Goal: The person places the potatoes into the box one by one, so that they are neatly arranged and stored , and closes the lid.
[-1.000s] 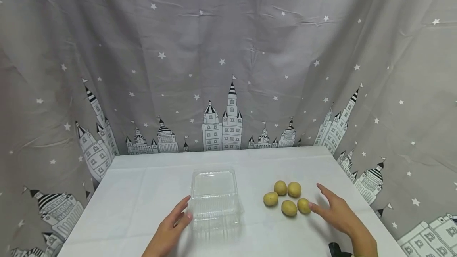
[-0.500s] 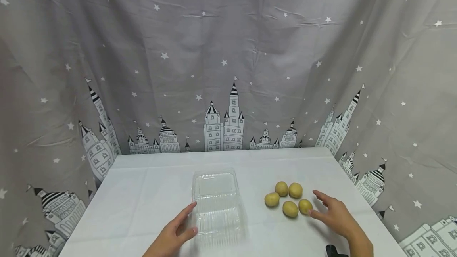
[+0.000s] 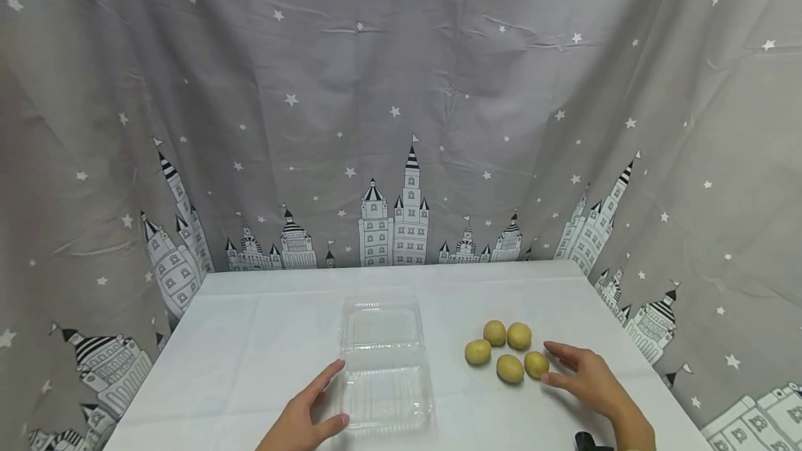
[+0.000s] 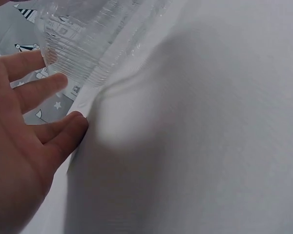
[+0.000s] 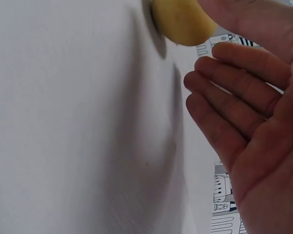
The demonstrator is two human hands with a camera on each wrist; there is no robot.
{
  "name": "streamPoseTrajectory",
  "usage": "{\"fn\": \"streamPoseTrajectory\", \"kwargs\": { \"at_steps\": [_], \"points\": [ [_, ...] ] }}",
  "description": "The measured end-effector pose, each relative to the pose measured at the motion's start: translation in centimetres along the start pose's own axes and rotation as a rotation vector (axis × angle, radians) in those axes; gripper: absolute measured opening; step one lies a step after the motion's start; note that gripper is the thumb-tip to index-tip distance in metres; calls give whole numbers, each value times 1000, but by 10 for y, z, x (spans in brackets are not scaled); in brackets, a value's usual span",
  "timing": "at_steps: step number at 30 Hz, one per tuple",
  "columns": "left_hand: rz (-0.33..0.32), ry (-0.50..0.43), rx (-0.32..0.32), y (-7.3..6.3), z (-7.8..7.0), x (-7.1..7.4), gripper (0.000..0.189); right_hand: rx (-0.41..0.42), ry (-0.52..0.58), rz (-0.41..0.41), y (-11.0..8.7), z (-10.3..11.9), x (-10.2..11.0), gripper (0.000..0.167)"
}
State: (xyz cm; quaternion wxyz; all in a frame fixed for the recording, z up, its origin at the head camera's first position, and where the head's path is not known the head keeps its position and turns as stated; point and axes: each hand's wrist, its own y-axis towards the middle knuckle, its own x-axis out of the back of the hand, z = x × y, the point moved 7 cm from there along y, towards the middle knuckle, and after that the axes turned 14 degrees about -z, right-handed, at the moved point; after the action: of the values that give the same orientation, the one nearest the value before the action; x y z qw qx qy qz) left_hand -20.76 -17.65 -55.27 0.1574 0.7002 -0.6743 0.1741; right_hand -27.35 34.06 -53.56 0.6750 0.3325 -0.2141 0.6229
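A clear plastic clamshell container (image 3: 385,399) lies unfolded on the white table, its lid (image 3: 382,326) on the far side. My left hand (image 3: 303,409) is at the left side of its near half, fingers and thumb spread. In the left wrist view, the fingers (image 4: 41,92) reach beside the container's ridged wall (image 4: 78,53); one fingertip seems to touch it. Several small yellow potatoes (image 3: 510,369) sit grouped right of the container. My right hand (image 3: 592,381) is beside the rightmost potato (image 3: 536,365), thumb close to it, with nothing in its grasp. Whether they touch is unclear.
A white cloth (image 3: 250,346) covers the table. Behind and at both sides hangs a grey curtain (image 3: 326,117) printed with stars and castles. Near my right wrist shows a black object (image 3: 585,441), partly cut off by the frame.
The container has shifted slightly toward me, and its near half shows more fully now. My left hand has moved slightly right; my right hand's fingers have come lower, nearer the rightmost potato.
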Motion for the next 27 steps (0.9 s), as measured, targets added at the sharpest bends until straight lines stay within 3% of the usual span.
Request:
{"fn": "streamPoseTrajectory", "kwargs": {
  "at_steps": [11, 17, 21, 27],
  "points": [
    [-64, 12, 3, -1, 4, 0, 96, 40, 139, 46, 7, -8, -3, 64],
    [-105, 14, -53, -1, 2, 1, 91, 29, 211, 62, 9, -10, -5, 57],
    [-125, 6, -82, -2, 1, 2, 88, 13, 214, 72, 8, -10, -6, 55],
    [-122, -3, -46, -2, 2, 1, 89, 9, 190, 62, 9, -6, -7, 53]
  ]
}}
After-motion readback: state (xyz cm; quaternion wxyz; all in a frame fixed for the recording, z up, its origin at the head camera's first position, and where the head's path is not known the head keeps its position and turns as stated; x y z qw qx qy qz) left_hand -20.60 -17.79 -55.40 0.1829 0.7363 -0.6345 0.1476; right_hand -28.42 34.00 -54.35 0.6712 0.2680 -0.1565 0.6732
